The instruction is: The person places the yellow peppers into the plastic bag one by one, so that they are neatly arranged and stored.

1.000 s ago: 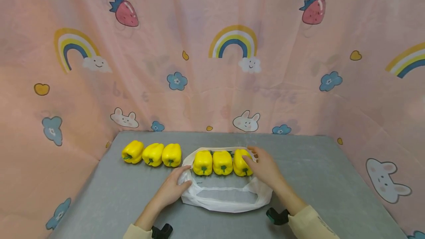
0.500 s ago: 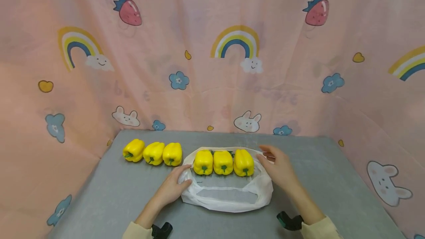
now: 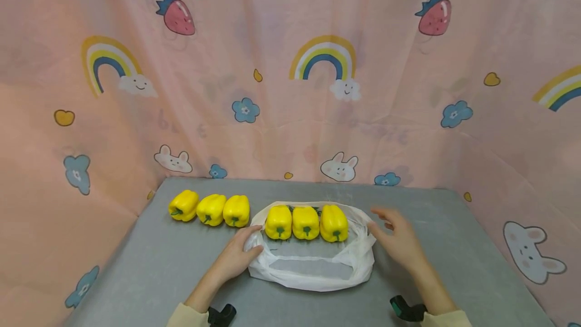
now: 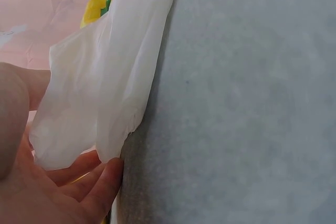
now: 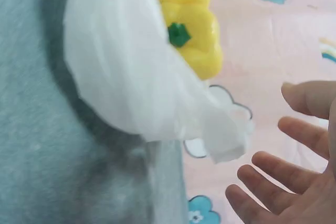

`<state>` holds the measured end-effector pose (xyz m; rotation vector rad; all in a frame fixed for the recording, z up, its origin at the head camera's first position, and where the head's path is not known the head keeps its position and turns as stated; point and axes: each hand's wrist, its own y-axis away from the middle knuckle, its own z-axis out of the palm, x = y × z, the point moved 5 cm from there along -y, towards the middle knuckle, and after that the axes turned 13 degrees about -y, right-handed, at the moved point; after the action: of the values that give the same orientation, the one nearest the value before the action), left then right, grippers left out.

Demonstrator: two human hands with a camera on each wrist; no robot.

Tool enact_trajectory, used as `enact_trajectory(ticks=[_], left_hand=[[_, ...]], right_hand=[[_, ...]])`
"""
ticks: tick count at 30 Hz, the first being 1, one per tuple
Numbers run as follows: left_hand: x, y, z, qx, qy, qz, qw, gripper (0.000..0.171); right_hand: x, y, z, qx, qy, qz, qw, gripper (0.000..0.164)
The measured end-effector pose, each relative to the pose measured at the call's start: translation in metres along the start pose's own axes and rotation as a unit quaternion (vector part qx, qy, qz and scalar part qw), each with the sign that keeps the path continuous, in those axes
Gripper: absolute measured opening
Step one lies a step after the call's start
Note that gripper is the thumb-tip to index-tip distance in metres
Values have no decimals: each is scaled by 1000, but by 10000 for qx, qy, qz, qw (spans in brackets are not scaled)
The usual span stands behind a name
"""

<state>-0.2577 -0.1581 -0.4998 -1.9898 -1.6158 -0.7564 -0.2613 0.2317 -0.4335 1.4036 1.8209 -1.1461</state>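
A white plastic bag (image 3: pixel 313 282) lies spread on the grey table, its mouth turned up. Three yellow bell peppers sit side by side at its far part: a left one (image 3: pixel 278 221), a middle one (image 3: pixel 305 222) and a right one (image 3: pixel 333 222). My left hand (image 3: pixel 232 256) rests against the bag's left side, thumb and fingers apart; the left wrist view shows fingertips (image 4: pixel 111 174) touching the plastic. To the right of the bag, my right hand (image 3: pixel 401 242) hovers with its fingers spread, holding nothing. In the right wrist view a gap separates it from the bag (image 5: pixel 126 66).
Three more yellow bell peppers, a far-left one (image 3: pixel 183 206), a middle one (image 3: pixel 211 211) and a right one (image 3: pixel 236 211), lie in a row left of the bag. A pink patterned curtain (image 3: pixel 290 130) hangs behind the grey table (image 3: pixel 454 246).
My right hand has let go of the right-hand bell pepper in the bag and moved right, past the bag's edge. The left hand stays at the bag's left side.
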Motion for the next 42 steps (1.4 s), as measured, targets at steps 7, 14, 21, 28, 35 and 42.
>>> enact_trajectory(ticks=[7, 14, 21, 28, 35, 42], left_hand=[[-1, 0, 1, -27, 17, -18, 10000, 50], [0, -1, 1, 38, 36, 28, 10000, 50], [1, -1, 0, 64, 18, 20, 10000, 48], [4, 1, -3, 102, -22, 20, 9999, 47], [11, 6, -12, 108, -331, 39, 9994, 47], [20, 9, -25, 195, -836, 52, 9963, 45]], right_hand=[[27, 2, 11, -504, -239, 460, 9974, 56], [39, 3, 19, -755, -328, 913, 9924, 61], [44, 4, 25, -1014, -364, 1153, 9875, 64], [45, 3, 28, -1137, -297, 1169, 9862, 64], [47, 2, 30, -1179, -202, 1182, 9858, 62], [46, 2, 30, -1224, -200, 1202, 9850, 62]])
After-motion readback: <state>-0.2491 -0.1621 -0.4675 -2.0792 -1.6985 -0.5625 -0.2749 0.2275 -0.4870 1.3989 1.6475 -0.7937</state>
